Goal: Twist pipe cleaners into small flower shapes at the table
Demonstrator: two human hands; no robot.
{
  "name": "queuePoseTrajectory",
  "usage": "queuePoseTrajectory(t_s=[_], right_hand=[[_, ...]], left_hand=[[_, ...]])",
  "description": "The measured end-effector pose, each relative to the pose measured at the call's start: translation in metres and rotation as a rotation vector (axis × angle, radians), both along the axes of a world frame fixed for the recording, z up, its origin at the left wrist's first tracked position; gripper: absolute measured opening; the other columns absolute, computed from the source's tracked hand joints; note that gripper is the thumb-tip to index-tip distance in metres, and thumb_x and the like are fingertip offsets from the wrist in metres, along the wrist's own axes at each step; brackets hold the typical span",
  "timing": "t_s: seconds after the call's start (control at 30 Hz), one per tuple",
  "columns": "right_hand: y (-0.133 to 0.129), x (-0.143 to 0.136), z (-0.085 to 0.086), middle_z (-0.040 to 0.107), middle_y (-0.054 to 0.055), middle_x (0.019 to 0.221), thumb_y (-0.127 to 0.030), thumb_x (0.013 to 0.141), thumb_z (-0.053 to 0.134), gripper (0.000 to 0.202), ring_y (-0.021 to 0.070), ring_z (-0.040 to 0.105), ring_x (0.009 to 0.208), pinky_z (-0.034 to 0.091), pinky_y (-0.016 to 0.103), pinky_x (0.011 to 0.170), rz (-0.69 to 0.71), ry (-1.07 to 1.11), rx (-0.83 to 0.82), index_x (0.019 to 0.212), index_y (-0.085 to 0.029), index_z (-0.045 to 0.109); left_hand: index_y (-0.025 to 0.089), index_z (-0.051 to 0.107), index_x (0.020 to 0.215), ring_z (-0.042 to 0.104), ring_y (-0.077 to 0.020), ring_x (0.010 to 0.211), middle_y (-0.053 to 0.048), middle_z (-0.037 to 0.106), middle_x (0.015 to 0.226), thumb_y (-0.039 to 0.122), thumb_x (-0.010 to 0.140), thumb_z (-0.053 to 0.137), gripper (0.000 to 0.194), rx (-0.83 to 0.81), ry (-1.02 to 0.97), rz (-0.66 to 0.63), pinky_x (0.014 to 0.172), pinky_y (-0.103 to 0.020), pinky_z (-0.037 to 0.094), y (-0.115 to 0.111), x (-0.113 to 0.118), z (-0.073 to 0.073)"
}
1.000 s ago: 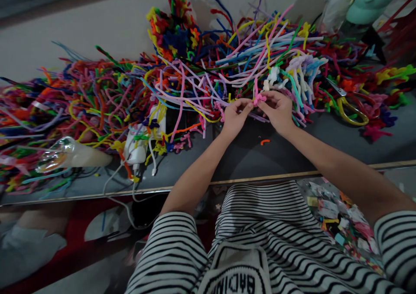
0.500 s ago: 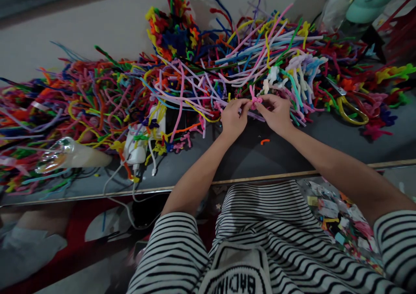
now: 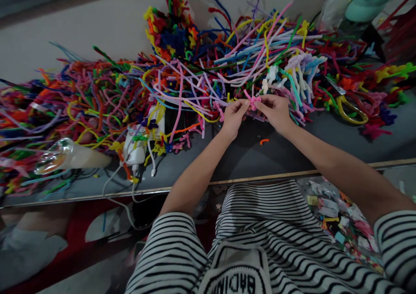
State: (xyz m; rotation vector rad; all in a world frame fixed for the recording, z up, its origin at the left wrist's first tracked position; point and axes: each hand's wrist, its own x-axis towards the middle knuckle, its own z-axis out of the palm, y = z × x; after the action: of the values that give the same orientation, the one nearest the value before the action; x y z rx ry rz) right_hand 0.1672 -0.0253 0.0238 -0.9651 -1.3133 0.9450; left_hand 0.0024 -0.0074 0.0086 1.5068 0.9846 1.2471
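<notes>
Between my two hands is a pink pipe cleaner (image 3: pixel 254 102), bent into small flower-like loops, with one end sticking up to the left. My left hand (image 3: pixel 234 117) pinches its left side between thumb and fingertips. On its right side, the thumb and forefinger of my right hand (image 3: pixel 274 112) close on the loops. Both hands are just above the table, at the front of a big heap of coloured pipe cleaners (image 3: pixel 107 90). A short orange scrap (image 3: pixel 264 142) lies on the table below my hands.
Yellow-handled scissors (image 3: pixel 352 110) lie at the right. To the left are a white charger (image 3: pixel 134 148) with cables and a pale bottle-like object (image 3: pixel 87 155). A mint-green object (image 3: pixel 372 1) stands at the back right. Under the table's front edge (image 3: pixel 276 177), at right, is a bag of scraps (image 3: pixel 344 224).
The upright pink end has tipped over to the left, and the loops look more spread. Both hands stay at nearly the same place, with fingers slightly shifted.
</notes>
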Motion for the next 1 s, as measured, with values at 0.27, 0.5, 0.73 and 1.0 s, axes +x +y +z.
queuePoseTrajectory(t_s=[0.27, 0.5, 0.73, 1.0], right_hand=[[0.001, 0.001, -0.003, 0.074, 0.004, 0.076, -0.067, 0.074, 0.084, 0.049, 0.0169, 0.067, 0.060, 0.054, 0.030, 0.050, -0.077, 0.034, -0.060, 0.090, -0.022, 0.077], [-0.001, -0.004, -0.006, 0.075, 0.003, 0.076, -0.062, 0.078, 0.083, 0.040, 0.0190, 0.070, 0.066, 0.061, 0.035, 0.061, -0.128, -0.018, 0.010, 0.086, -0.023, 0.076], [0.000, -0.005, -0.011, 0.077, 0.005, 0.083, -0.061, 0.080, 0.081, 0.041, 0.0221, 0.074, 0.077, 0.063, 0.039, 0.074, -0.153, -0.094, 0.045, 0.089, -0.022, 0.076], [0.000, -0.004, -0.010, 0.078, 0.004, 0.084, -0.068, 0.076, 0.081, 0.049, 0.0221, 0.074, 0.079, 0.062, 0.038, 0.075, -0.120, -0.101, 0.042, 0.089, -0.022, 0.076]], left_hand=[[0.018, 0.072, 0.109, 0.072, -0.0230, 0.102, -0.010, 0.078, 0.103, 0.050, 0.100, 0.064, 0.034, 0.578, 0.769, 0.252, 0.091, -0.034, 0.054, -0.016, -0.006, 0.014], [0.016, 0.072, 0.112, 0.072, -0.0240, 0.100, -0.014, 0.078, 0.104, 0.034, 0.109, 0.044, 0.034, 0.665, 1.159, 0.275, 0.079, -0.031, 0.055, -0.021, -0.002, 0.018], [0.014, 0.071, 0.113, 0.075, -0.0247, 0.094, -0.016, 0.079, 0.101, 0.025, 0.107, 0.042, 0.031, 0.547, 1.294, 0.230, 0.072, -0.031, 0.056, -0.026, 0.003, 0.025], [0.012, 0.071, 0.102, 0.074, -0.0201, 0.080, -0.015, 0.078, 0.087, 0.017, 0.104, 0.041, 0.031, 0.487, 1.287, 0.237, 0.070, -0.027, 0.054, -0.027, 0.006, 0.022]])
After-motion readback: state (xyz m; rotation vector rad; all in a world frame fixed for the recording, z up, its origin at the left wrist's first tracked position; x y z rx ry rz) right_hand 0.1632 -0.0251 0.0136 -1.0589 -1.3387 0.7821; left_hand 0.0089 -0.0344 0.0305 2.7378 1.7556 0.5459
